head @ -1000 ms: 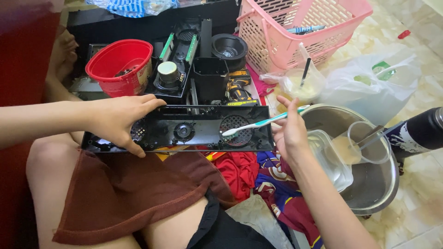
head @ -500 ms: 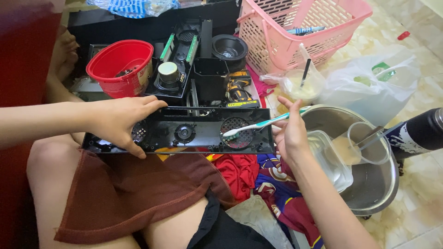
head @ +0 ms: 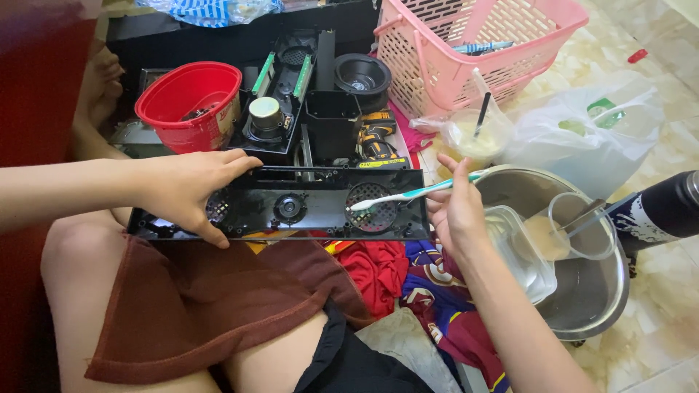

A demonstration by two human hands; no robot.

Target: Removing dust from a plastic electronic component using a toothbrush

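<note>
my left hand (head: 191, 191) grips the left end of a long black plastic panel (head: 291, 207), thumb under its near edge and fingers over the top, holding it flat above my lap. my right hand (head: 457, 211) is closed around a white and teal toothbrush (head: 408, 194), whose bristles rest on the round grille at the panel's right side. a brown cloth (head: 196, 298) covers my thigh below. a red bucket (head: 188, 102) sits behind the panel, a pink basket (head: 473, 44) further right, a metal bowl (head: 582, 291) beside my right wrist.
</note>
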